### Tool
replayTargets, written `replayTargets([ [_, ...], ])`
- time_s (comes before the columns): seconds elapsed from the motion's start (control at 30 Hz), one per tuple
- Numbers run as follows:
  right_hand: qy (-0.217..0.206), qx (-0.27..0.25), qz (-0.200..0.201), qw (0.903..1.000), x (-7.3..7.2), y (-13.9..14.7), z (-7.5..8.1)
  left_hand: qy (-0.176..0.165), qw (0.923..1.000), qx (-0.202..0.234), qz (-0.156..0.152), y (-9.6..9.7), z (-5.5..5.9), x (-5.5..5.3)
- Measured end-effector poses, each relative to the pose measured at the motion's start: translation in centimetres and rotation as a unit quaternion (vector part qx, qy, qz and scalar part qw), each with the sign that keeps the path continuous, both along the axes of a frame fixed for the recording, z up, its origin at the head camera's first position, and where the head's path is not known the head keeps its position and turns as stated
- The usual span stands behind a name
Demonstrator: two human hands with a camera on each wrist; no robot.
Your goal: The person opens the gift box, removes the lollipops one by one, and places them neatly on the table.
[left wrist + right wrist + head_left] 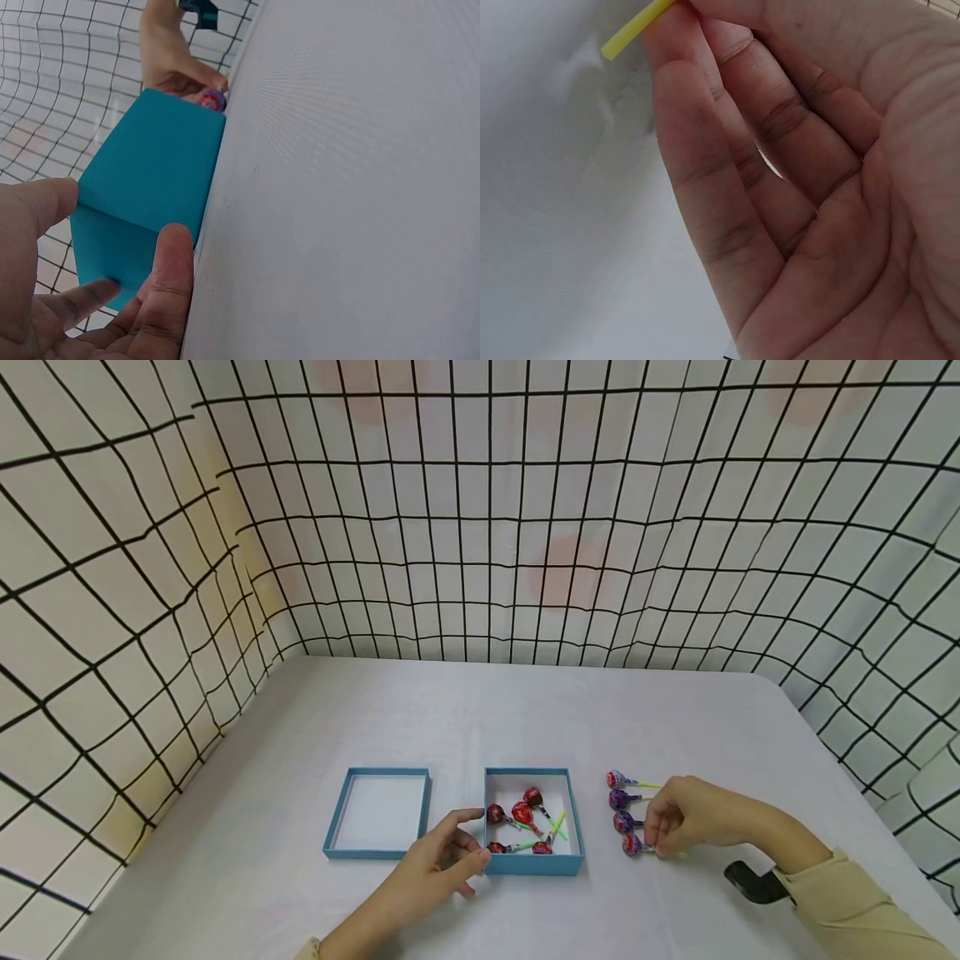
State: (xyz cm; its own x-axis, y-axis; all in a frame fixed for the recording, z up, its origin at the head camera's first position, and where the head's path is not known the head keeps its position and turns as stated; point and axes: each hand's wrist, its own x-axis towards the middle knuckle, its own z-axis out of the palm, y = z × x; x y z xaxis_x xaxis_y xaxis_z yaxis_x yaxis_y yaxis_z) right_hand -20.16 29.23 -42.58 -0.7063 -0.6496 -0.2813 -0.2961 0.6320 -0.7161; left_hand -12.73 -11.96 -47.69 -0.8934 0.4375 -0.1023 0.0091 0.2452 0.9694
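A person's right hand (693, 814) pinches the stick of a wrapped lollipop (632, 844), the nearest in a column of four on a white-covered table (465, 718), its yellow stick end (636, 30) poking out past the fingers in the right wrist view. Three other lollipops (623, 821) lie just beyond it, to the right of a blue box (536, 865). The left hand (427, 868), fingers loosely spread and grasping nothing, touches the box at its near left corner. Five lollipops (522, 812) with red wrappers lie inside, while a shallow blue-rimmed tray (378, 810) sits apart to the left, before a black-lined grid (490, 518).
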Motion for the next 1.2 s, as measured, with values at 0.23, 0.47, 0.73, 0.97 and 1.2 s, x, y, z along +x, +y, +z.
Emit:
replayTargets([
  [0.23,0.007,-0.007,-0.004,0.9999,-0.2,0.4,-0.5,0.001,1.0,0.001,0.0,0.0,0.0,0.1],
  [0.47,0.008,-0.009,-0.008,0.9999,-0.3,0.5,-0.8,0.001,1.0,-0.001,-0.001,0.0,0.1,0.1],
  [0.73,0.009,-0.011,-0.008,0.9999,-0.4,0.7,-0.9,0.004,1.0,-0.003,-0.003,0.0,0.1,0.1],
  [0.97,0.006,-0.013,-0.013,0.9998,-0.3,0.6,-0.4,0.008,1.0,0.001,-0.004,0.0,0.1,0.1],
  [1.2,0.04,-0.004,-0.004,0.9992,-0.3,-0.1,1.1,0.015,0.9999,0.002,-0.007,0.0,0.1,0.1],
])
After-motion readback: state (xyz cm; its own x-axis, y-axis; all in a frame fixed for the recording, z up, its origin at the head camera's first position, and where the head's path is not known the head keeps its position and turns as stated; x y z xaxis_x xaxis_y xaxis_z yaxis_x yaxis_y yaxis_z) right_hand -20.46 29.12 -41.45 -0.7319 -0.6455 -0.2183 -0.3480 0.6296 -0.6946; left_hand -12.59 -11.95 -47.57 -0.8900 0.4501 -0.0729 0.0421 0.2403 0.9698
